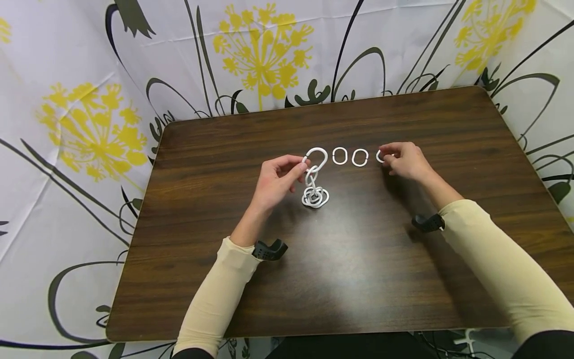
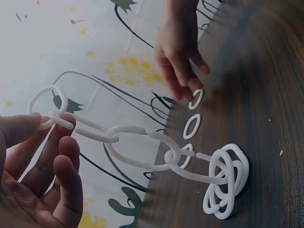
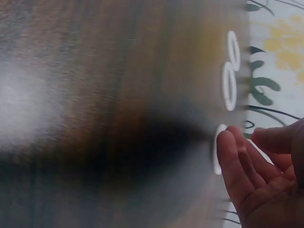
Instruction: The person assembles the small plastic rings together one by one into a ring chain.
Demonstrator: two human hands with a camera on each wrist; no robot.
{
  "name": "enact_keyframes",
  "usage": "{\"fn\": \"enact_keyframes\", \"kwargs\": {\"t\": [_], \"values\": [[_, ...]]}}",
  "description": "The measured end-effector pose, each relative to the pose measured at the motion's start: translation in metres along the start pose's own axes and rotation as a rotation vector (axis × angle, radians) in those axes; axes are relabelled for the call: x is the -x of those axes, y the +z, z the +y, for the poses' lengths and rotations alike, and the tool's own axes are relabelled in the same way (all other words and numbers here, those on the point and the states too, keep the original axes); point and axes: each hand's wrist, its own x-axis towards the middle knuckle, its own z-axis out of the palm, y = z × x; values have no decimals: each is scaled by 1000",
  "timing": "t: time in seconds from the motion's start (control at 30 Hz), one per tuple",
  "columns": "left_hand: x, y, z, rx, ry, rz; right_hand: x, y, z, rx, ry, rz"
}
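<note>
While one white cloth with yellow and dark plant prints hangs behind, one brown table fills the middle. Two cream sleeves reach over it, left sleeve and right sleeve. The left hand pinches the top of one white chain between thumb and fingers; four links run in line down to a bunch at the tabletop, whose overlapping links cannot be counted. The right hand has its thumb spread from its fingers. Two black wrist devices show, one per wrist. Three loose links make a row right of the chain: nearest link, middle link and far link, the last at the right fingertips; contact there I cannot tell.
</note>
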Motion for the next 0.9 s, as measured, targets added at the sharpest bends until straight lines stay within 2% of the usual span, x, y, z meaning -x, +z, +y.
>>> {"fn": "enact_keyframes", "kwargs": {"t": [0.07, 0.2, 0.4, 0.47, 0.67, 0.9], "values": [[0, 0, 0, -8, 3, -1, -1, 4, 5, 27, -7, -9], [0, -1, 0, -20, -4, 1, -2, 7, 7, 169, -16, 7], [0, -1, 2, -9, -31, -11, 1, 9, 6, 425, 42, 60], [2, 0, 6, -11, -36, -10, 2, 10, 6, 477, 46, 76], [7, 4, 26, -26, -30, -8, 3, 11, 9, 529, 13, 113], [-1, 1, 3, -15, -23, -5, 5, 10, 10, 512, -15, 114]]}}
